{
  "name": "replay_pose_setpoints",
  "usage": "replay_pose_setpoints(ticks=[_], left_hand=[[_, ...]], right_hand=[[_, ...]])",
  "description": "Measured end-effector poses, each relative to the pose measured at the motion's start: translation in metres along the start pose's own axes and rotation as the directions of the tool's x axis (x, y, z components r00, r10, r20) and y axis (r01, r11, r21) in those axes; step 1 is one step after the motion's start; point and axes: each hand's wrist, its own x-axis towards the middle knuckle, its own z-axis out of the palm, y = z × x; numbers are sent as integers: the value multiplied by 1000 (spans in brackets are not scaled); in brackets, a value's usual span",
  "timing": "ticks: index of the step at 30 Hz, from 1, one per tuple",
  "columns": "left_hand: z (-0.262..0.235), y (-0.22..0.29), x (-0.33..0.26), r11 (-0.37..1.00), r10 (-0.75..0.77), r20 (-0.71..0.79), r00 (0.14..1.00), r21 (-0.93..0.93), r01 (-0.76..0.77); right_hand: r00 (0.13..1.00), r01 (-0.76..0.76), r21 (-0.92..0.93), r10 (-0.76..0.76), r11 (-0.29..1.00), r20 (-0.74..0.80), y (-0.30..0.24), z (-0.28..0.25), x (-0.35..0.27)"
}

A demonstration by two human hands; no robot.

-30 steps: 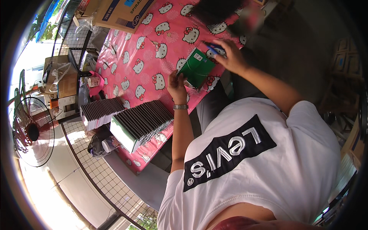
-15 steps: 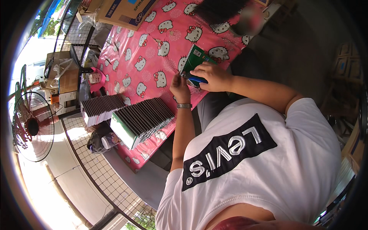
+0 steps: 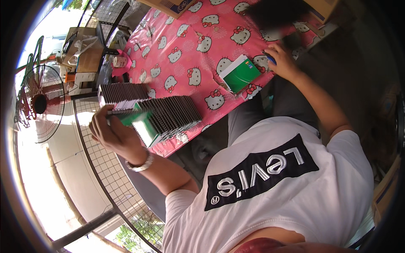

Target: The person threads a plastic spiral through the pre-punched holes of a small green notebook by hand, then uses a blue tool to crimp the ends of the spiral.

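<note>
My left hand (image 3: 116, 133) is closed on a green spiral notebook (image 3: 130, 118), blurred by motion, at the near end of a stacked row of black-spined notebooks (image 3: 173, 111). A second row of spiral notebooks (image 3: 122, 92) stands just behind it. Farther right, my right hand (image 3: 282, 63) rests near the table's edge, its fingers curled round a blue-handled tool (image 3: 270, 58); the tool's working end is hidden. Between the hands, a green-covered notebook (image 3: 242, 75) lies on the table, with white pages showing along its left side.
A pink cartoon-cat cloth covers the table (image 3: 181, 63). Dark spiral coils (image 3: 276, 14) lie at the far right, beside a cardboard box (image 3: 322, 8). Another box (image 3: 171, 6) stands at the back. A pink holder (image 3: 121, 62) is at the left edge, and a fan (image 3: 40, 103) stands beyond.
My left hand has swung left to the notebook row with a green notebook. My right hand has moved right with the blue-handled tool. A green notebook now lies flat on the table.
</note>
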Motion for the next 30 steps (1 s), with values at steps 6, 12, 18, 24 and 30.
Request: replay_pose_setpoints(ticks=[6,12,18,24,30], left_hand=[[37,-79,-55,919,-324,583,745,7,394],[23,-82,-107,609,-598,622,505,-57,792],[23,-59,-100,487,-711,578,400,-5,873],[19,-53,-99,555,-779,485,397,239,797],[35,17,-55,957,-211,212,954,-156,246]], right_hand=[[982,-46,-241,-1,969,-191,42,12,105],[934,-353,-454,334,818,-125,95,41,148],[884,-464,-265,427,845,-187,98,40,161],[922,-330,-332,227,884,-312,72,16,155],[888,-410,-355,278,840,-367,112,8,156]])
